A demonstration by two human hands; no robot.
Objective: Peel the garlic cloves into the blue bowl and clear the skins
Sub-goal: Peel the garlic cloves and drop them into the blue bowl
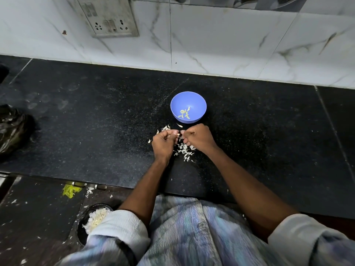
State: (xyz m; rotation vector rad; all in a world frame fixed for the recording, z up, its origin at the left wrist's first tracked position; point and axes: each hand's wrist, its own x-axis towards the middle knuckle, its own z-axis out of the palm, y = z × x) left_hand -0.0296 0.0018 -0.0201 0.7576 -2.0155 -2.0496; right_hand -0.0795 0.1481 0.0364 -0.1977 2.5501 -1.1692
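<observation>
left hand: fingers curled, pinching a small clove at its tips.
right hand: curled, fingertips meeting the left at the same clove; hands together.
bowl: mid-bench, just beyond the hands, a few peeled cloves inside.
skins: loose heap on the bench under the hands.
risk: clove likely slips when the skin tears; light skins may drift into the bowl or off the front edge.
writing: none readable.

Both hands — left hand, right hand — pinch a garlic clove over skins beside the blue bowl.
</observation>
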